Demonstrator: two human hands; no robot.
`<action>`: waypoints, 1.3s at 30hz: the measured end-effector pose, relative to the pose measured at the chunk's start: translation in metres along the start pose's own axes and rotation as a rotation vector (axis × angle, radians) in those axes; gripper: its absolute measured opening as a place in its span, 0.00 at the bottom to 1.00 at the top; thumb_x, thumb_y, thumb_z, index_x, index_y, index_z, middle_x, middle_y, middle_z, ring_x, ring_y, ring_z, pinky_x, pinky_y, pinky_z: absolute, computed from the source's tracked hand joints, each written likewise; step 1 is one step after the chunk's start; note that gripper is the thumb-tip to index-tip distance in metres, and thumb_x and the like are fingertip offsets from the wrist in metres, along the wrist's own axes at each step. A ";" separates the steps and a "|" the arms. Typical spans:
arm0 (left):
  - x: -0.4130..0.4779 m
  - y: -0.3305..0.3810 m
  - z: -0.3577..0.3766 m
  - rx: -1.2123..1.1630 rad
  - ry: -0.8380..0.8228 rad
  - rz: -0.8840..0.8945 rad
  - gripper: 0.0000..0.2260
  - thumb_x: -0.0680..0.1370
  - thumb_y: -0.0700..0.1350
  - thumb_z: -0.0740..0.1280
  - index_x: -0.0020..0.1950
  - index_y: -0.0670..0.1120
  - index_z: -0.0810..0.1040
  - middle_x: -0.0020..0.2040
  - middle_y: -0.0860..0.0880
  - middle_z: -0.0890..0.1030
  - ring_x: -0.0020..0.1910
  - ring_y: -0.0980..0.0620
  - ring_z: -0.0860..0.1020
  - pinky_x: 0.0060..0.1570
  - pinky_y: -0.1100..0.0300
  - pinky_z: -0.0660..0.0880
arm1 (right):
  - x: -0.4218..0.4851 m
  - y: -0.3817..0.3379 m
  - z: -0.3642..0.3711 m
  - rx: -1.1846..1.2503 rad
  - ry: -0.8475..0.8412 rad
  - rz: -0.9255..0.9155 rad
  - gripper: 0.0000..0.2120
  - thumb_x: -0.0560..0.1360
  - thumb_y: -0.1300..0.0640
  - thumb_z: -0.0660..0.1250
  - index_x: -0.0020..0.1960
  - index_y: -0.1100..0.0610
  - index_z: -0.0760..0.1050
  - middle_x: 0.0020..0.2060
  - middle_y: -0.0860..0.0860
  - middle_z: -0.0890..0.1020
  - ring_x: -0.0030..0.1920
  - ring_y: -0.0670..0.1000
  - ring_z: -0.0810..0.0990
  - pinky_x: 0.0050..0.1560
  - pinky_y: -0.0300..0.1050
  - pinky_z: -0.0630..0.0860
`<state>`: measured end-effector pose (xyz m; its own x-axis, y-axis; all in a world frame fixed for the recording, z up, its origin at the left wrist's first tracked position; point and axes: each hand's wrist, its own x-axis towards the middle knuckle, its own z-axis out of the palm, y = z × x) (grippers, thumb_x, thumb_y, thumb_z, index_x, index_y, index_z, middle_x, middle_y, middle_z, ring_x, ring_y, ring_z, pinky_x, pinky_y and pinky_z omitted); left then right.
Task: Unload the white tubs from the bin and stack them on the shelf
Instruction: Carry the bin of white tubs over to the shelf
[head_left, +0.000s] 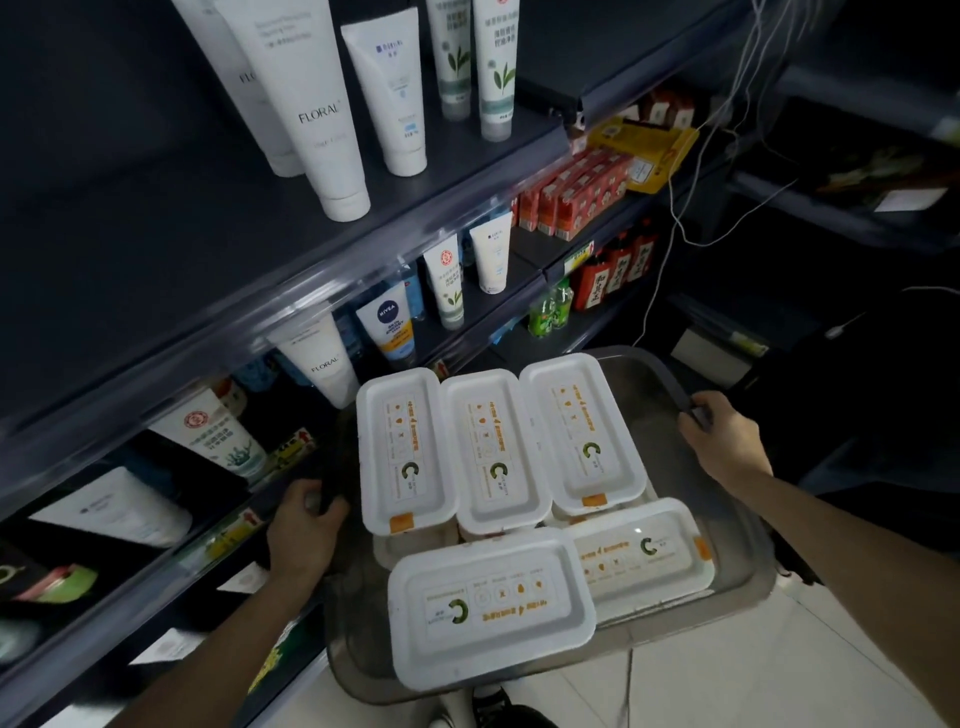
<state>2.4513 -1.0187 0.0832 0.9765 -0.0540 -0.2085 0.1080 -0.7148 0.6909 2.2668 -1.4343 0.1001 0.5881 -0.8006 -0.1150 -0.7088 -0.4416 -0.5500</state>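
Left hand (304, 525) & right hand (722, 441) each curl round a handle of bin (641, 382); hold it level, rest it near shelf (156, 270) before taking white tubs (491, 613).

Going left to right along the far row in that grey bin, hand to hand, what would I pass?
Left hand gripping the grey translucent plastic bin → first white rectangular lidded tub → second white tub → third white tub → right hand gripping the bin's other side.

1 bin (353, 639) w/ 5 white tubs (488, 452) in top layer: 3 at bin's far side, 2 near; lower layer not countable.
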 end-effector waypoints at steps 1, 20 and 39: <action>0.001 0.000 0.000 0.030 -0.038 -0.015 0.19 0.77 0.43 0.67 0.66 0.38 0.71 0.62 0.37 0.76 0.58 0.40 0.76 0.57 0.50 0.73 | 0.000 0.001 -0.001 -0.015 -0.017 -0.003 0.18 0.78 0.53 0.62 0.66 0.57 0.69 0.53 0.60 0.80 0.50 0.60 0.79 0.44 0.45 0.72; -0.011 0.031 -0.021 0.163 -0.123 0.076 0.20 0.79 0.48 0.60 0.67 0.37 0.69 0.62 0.35 0.73 0.59 0.40 0.72 0.59 0.47 0.72 | -0.037 -0.065 -0.005 -0.189 0.053 -0.237 0.23 0.79 0.52 0.60 0.71 0.59 0.63 0.65 0.61 0.73 0.65 0.63 0.70 0.63 0.59 0.69; -0.028 0.058 -0.022 0.088 -0.351 -0.014 0.20 0.79 0.55 0.61 0.61 0.40 0.71 0.56 0.46 0.77 0.52 0.49 0.76 0.54 0.52 0.76 | -0.087 -0.064 0.011 0.075 -0.179 -0.011 0.15 0.78 0.52 0.62 0.57 0.62 0.74 0.48 0.55 0.81 0.43 0.50 0.78 0.31 0.34 0.67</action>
<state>2.4345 -1.0432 0.1448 0.8501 -0.2685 -0.4531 0.0896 -0.7740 0.6268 2.2654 -1.3318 0.1363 0.6599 -0.7084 -0.2505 -0.6753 -0.4130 -0.6110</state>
